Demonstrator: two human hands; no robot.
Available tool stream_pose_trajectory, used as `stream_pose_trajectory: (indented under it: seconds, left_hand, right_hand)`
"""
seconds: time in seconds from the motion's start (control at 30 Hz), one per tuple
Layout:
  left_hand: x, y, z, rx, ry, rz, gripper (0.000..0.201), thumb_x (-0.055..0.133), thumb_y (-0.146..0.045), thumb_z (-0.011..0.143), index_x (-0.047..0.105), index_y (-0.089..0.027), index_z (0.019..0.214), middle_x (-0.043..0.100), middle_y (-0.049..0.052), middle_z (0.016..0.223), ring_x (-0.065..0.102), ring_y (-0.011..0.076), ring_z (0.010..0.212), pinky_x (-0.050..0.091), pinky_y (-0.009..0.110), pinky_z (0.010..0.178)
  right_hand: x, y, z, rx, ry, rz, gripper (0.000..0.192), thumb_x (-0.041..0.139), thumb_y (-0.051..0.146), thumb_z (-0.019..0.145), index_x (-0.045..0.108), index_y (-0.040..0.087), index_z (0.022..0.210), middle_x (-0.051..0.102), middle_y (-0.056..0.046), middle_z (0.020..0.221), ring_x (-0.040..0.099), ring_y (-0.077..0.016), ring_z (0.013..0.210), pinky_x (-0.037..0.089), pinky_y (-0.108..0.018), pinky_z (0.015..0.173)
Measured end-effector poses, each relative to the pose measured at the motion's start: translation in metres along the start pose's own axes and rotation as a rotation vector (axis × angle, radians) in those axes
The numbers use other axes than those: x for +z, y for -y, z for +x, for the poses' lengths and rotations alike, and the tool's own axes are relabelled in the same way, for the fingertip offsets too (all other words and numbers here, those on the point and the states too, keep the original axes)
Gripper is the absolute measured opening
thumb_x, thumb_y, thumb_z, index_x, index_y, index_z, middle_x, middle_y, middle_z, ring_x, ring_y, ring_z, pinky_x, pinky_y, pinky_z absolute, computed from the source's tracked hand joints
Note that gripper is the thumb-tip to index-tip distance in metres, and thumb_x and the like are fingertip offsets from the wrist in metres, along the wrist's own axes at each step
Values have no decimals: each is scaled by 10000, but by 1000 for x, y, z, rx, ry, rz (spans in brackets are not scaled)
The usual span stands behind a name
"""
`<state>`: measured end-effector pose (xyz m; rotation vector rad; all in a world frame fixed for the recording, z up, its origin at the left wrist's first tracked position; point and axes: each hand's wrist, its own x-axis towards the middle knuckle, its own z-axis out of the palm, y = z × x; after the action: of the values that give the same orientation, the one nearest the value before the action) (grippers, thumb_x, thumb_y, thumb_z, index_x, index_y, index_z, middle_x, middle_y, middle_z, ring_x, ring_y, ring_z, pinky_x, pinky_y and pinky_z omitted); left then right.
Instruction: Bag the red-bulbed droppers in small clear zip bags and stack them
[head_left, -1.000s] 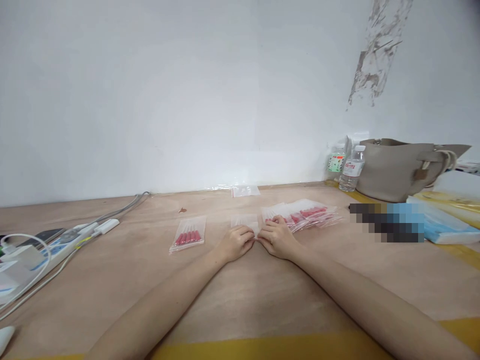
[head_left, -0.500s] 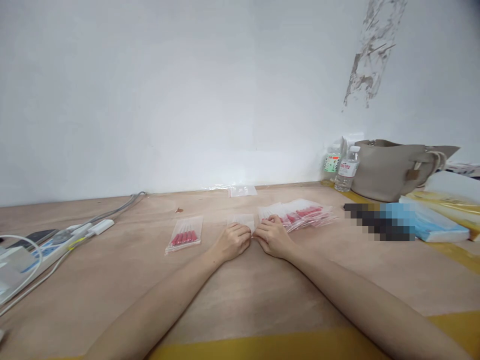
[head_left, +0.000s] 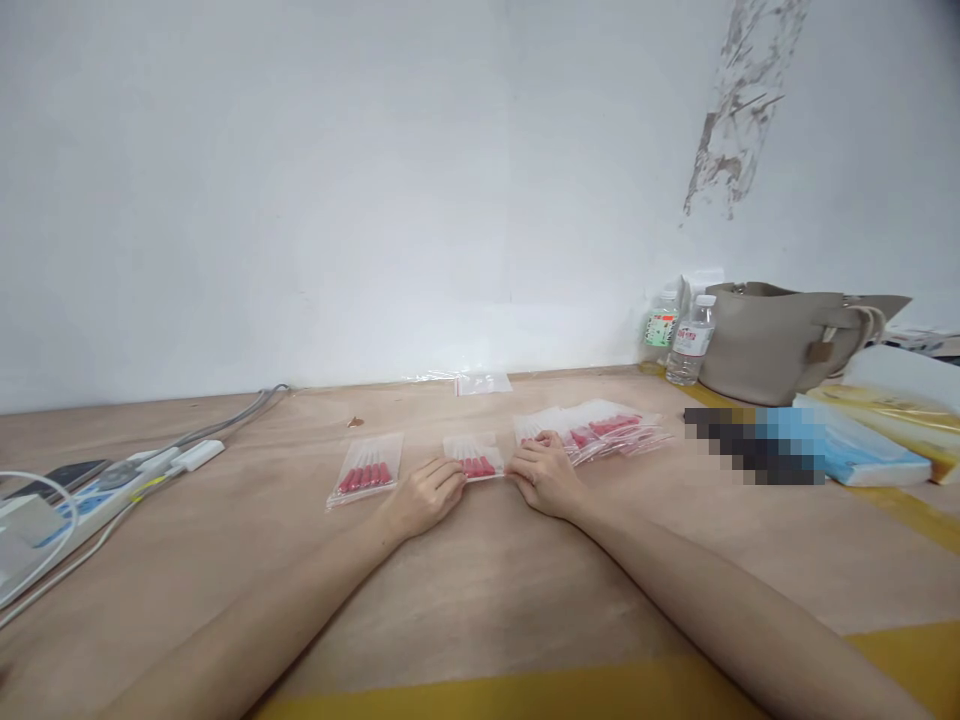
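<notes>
A small clear zip bag (head_left: 472, 455) with several red-handled thin tools in it lies flat in front of me. My left hand (head_left: 431, 492) is closed at its near left corner, fingers pressed on the bag's edge. At the near right corner, my right hand (head_left: 546, 472) is pinched on the same edge. Left of my hands rests another filled zip bag (head_left: 366, 470), its red handles towards me. Just beyond my right hand is a loose pile of filled zip bags (head_left: 611, 428), partly hidden by that hand.
A flat zip bag (head_left: 484, 384) lies by the wall. On the left are a power strip (head_left: 105, 495) with cables and a dark phone (head_left: 64, 478). To the right stand two plastic bottles (head_left: 691, 342) and a grey handbag (head_left: 772, 345), with a blue packet (head_left: 862, 450) nearer.
My left hand has slid left along the bag's near edge, uncovering the red handles inside. The right hand has stayed at the right corner.
</notes>
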<state>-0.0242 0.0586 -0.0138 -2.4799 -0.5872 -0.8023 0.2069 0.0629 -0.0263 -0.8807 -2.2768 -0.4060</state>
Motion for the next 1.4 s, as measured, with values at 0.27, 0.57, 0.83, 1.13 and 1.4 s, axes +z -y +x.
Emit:
stream_pose_trajectory:
  seconds: [0.27,0.57,0.83,1.13,1.4]
  left_hand:
    - [-8,8,-16,-102,53,46,250,387,-196,885,539,-155,690,575,45,657,567,168,656,470,310,626]
    - [-2,1,-5,-290,71,-118,460,566,-379,779,470,-172,1178,439,115,1252,446,251,1117,412,379,904]
    - [14,12,-3,-341,-14,-342,301,381,-199,884,545,-212,1137,541,54,1179,510,164,1074,410,330,931]
    - [-27,73,-46,-358,-5,-264,293,364,-238,888,583,-226,1083,583,65,1098,499,207,1071,426,392,896]
    - [-55,72,-81,-311,242,-215,297,400,-191,858,568,-249,1096,572,30,1126,512,190,1047,429,349,891]
  right_hand:
    - [0,0,0,22,-1,-7,174,431,196,826,567,192,718,617,6,703,505,-132,740,210,-353,831]
    - [0,-1,0,25,3,29,165,441,187,827,579,185,735,622,-3,700,523,-126,741,221,-343,835]
    - [-17,-3,-6,123,81,-219,304,520,352,773,542,195,1033,596,-82,1004,492,-215,948,169,-427,927]
    - [-16,-21,-12,171,239,-310,264,393,224,836,578,209,1025,640,-60,939,573,-186,841,73,-448,993]
    - [9,16,14,129,231,-67,311,342,267,866,538,225,1105,610,-61,1056,539,-192,965,139,-427,990]
